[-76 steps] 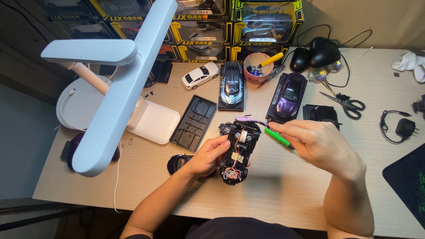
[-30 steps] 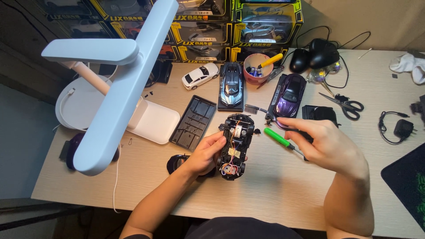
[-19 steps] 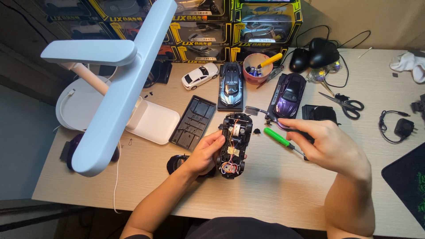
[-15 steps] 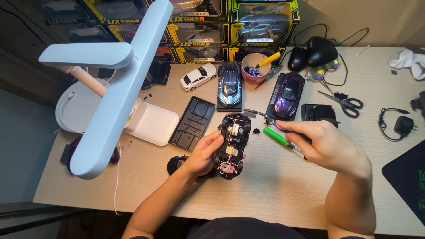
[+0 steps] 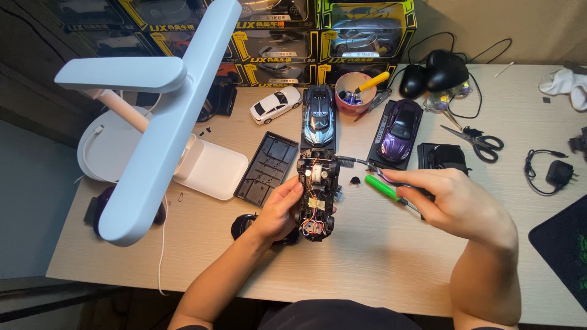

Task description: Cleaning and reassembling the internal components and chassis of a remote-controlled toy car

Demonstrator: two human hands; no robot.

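Observation:
My left hand grips the left side of an opened toy car chassis, which lies lengthwise on the desk with wires and a small board showing. My right hand holds metal tweezers whose tips reach toward the chassis's top right corner, and a green-handled screwdriver is tucked under the same fingers. A small black part lies on the desk between the chassis and the tweezers.
A white desk lamp looms over the left. A black base plate, blue car, purple car, white car, pink cup, scissors and boxed cars ring the work area.
The chassis was turned from a tilted pose to lie straight and flatter on the desk. My right hand drew back to the right, then brought the tweezers toward the chassis's upper corner.

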